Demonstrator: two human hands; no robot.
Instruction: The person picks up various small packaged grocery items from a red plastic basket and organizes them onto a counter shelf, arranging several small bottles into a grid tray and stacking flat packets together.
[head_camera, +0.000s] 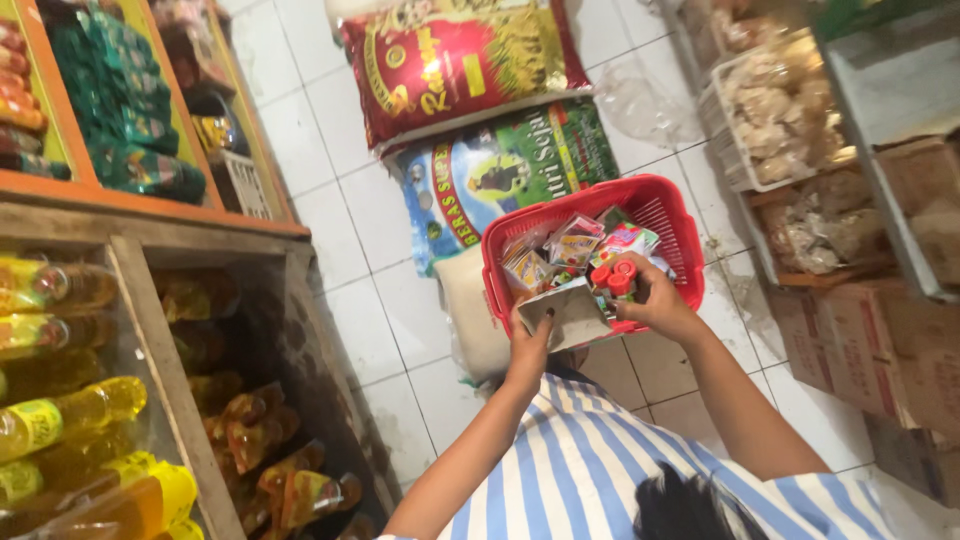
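left hand (528, 345) gripping a grey cardboard box (572, 312), right hand (652, 300) clutching red-capped little bottles (614, 277), both over a red basket (665, 215) stuffed with sachets

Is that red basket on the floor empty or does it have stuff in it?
Partly filled: the red basket holds colourful sachets, reaching about halfway across.

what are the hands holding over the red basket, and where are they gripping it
The left hand grips a grey carton by its lower left corner. The right hand clasps small red-capped bottles around their bodies, above the red basket.
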